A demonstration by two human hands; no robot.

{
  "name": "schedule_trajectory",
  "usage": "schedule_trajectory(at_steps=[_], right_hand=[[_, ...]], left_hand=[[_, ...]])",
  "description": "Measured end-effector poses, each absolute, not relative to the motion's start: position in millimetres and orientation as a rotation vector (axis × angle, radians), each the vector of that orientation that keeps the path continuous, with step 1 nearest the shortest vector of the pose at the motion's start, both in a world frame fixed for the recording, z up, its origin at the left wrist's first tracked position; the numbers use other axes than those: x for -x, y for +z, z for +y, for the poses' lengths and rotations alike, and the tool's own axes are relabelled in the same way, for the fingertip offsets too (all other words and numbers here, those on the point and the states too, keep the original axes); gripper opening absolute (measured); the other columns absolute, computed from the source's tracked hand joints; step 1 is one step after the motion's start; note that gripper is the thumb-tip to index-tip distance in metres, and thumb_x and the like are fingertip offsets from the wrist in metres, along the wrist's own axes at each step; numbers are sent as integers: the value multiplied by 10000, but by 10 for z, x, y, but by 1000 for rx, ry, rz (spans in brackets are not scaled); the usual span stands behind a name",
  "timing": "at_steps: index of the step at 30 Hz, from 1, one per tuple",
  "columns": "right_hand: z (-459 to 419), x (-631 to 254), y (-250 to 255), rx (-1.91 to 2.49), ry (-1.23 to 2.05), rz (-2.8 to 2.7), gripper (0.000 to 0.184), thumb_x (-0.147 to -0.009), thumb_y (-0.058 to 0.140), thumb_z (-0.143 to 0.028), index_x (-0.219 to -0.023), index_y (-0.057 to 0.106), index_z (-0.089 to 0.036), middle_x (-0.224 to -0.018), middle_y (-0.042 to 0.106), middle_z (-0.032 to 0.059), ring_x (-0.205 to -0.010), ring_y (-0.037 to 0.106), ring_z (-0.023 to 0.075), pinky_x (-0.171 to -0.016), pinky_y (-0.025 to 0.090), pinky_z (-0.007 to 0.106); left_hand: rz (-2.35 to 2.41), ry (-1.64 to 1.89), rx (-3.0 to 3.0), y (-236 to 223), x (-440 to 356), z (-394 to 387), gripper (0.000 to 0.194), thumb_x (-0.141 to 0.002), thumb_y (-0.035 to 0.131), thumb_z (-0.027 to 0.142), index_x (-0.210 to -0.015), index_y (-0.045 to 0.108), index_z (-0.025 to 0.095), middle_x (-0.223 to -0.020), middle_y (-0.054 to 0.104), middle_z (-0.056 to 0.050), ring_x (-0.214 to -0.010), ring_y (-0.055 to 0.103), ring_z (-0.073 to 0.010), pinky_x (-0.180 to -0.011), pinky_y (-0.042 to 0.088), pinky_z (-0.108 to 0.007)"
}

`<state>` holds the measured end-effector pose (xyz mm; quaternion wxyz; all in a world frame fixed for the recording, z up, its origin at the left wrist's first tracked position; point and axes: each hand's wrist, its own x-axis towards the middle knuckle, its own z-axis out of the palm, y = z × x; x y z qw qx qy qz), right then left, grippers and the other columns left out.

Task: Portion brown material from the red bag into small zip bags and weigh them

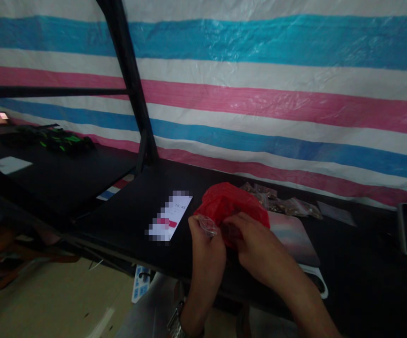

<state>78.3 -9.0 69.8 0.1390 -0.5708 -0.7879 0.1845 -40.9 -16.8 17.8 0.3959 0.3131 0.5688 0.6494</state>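
Only thing I can properly read here is the clock on the lit smartphone (pixel 179 212) lying on the black surface (pixel 119 234): looks like 19:45. There's smaller print under it, too tiny to make out, and part of the screen is pixelated. The blue-and-white card (pixel 140 284) below the edge has markings, but they're illegible.

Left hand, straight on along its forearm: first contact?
Likely the red plastic bag, just beyond the left hand; depth is unclear, so they may already touch.
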Motion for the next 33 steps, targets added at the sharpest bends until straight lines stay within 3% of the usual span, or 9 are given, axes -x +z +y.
schedule_trajectory(at_steps=[8,12,17,25,33], right_hand=[[-25,-984,707,2068,86,-2375,546,-803,524,64,-1251,734,-165,-1329,707,126,-1192,694,302,-1078,420,429],[-19,-958,671,2035,116,-2429,500,-810,542,50,-1200,765,-170,-1327,696,140,-1263,652,319,-1080,412,439],[11,-937,592,1972,164,-2425,583,-780,548,59,-1269,755,-180,-1376,678,143,-1311,618,310,-1096,409,428],[31,-924,491,1906,222,-2376,561,-769,579,37,-1264,748,-165,-1327,695,156,-1254,640,324,-1106,436,440],[42,-934,445,1884,383,-2235,501,-785,592,31,-1222,758,-150,-1279,726,147,-1202,676,288,-1049,466,361]], left_hand=[[1506,1711,-939,151,406,-227,288,-853,471,-41,-885,455,245,-842,480,37,-755,511,-156,-722,422,-294],[1468,1733,-995,135,371,-246,303,-809,478,-44,-891,465,247,-841,479,36,-753,503,-159,-720,413,-294],[1343,1684,-932,90,389,-180,280,-753,511,-14,-859,476,242,-808,464,46,-732,503,-145,-693,417,-268],[1095,1683,-733,26,419,-71,227,-711,560,99,-875,494,242,-841,514,45,-719,499,-124,-633,443,-227],[930,1666,-630,166,364,-61,254,-631,650,143,-843,537,226,-784,569,60,-699,544,-105,-596,441,-197]])
